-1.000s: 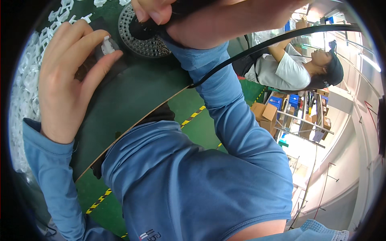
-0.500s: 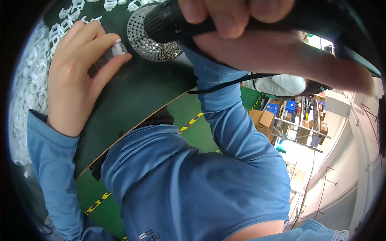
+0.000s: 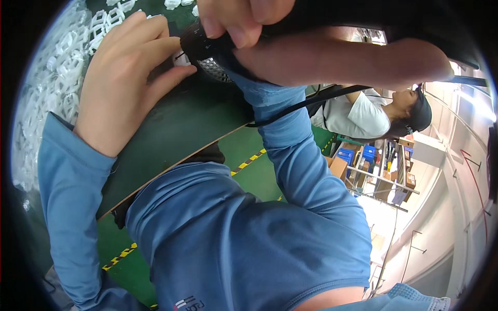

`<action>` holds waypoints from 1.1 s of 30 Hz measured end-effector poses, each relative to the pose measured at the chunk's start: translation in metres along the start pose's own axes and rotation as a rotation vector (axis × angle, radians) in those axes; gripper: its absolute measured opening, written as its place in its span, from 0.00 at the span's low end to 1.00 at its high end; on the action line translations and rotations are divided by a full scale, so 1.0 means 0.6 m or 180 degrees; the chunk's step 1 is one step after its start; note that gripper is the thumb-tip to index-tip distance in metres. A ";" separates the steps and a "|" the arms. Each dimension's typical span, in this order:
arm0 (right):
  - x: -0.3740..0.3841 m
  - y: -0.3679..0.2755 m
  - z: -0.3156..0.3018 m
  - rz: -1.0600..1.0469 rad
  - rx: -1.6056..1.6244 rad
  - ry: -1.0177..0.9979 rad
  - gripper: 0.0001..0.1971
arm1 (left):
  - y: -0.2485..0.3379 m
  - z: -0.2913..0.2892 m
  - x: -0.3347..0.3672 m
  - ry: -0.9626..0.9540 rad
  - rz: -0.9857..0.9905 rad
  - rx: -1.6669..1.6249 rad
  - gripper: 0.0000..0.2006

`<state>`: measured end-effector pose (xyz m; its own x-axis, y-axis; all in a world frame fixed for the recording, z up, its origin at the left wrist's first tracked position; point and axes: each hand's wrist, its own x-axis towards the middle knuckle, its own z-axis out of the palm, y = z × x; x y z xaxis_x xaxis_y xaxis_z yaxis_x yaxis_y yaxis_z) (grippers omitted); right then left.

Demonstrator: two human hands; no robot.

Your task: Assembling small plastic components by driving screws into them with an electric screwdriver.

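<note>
Currently a black hand tool (image 3: 207, 46), its round perforated metal face (image 3: 215, 70) turned down toward the table, is gripped in the right hand (image 3: 244, 20), fingers closed around its body at the far edge of the view. The left hand (image 3: 127, 78) lies on the dark green table (image 3: 176, 129), fingers curled and thumb extended, pinching a small white plastic part (image 3: 181, 58) just beside the tool's face; the part is mostly hidden, so the grip is only partly seen. A heap of white plastic parts (image 3: 57, 78) is spread at the far left. A black cable (image 3: 306, 103) trails from the tool across the blue sleeve (image 3: 290, 150).

Risks judged: the left fingertips sit very near the tool face, so contact could be made there if the tool is shifted. The small part could be lost from a shallow pinch. The cable could be snagged on the sleeve, tugging the tool off line.
</note>
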<state>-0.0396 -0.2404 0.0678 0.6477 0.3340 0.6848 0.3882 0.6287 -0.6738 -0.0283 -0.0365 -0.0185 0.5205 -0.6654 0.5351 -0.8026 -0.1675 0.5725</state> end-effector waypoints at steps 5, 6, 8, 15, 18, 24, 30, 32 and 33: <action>-0.006 0.019 -0.004 0.0070 0.0139 -0.0002 0.37 | 0.002 0.002 -0.004 0.0146 0.0012 0.0030 0.16; -0.005 0.015 0.000 0.0096 0.0125 0.0001 0.37 | 0.007 0.001 0.000 0.0248 0.0102 -0.0006 0.15; -0.001 0.010 0.007 0.0137 0.0087 -0.0007 0.38 | 0.009 0.004 0.004 0.0320 0.0141 -0.0019 0.15; 0.002 0.018 0.009 0.0325 0.0004 -0.0103 0.38 | 0.004 0.003 -0.001 0.0214 0.0051 -0.0036 0.12; 0.011 0.007 0.018 0.0559 -0.0326 -0.0180 0.39 | -0.002 0.014 -0.003 0.0465 0.0247 0.0026 0.11; 0.003 0.076 0.001 0.0021 0.0941 -0.0554 0.39 | 0.004 0.007 -0.004 0.0456 0.0200 -0.0039 0.10; -0.001 0.068 0.010 -0.0934 0.0331 0.0086 0.56 | 0.020 0.009 0.012 0.0387 0.0033 0.0079 0.11; 0.007 0.065 0.001 -0.1050 0.0089 -0.0080 0.58 | 0.025 -0.004 0.016 0.0196 -0.0017 0.0075 0.11; 0.006 0.053 -0.026 -0.0940 -0.0313 -0.0581 0.57 | 0.025 -0.009 0.021 0.0049 -0.0118 0.0029 0.11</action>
<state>-0.0150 -0.2302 0.0445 0.3740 0.2736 0.8862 0.6079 0.6493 -0.4570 -0.0325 -0.0434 0.0001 0.5544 -0.6473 0.5231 -0.7852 -0.1985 0.5865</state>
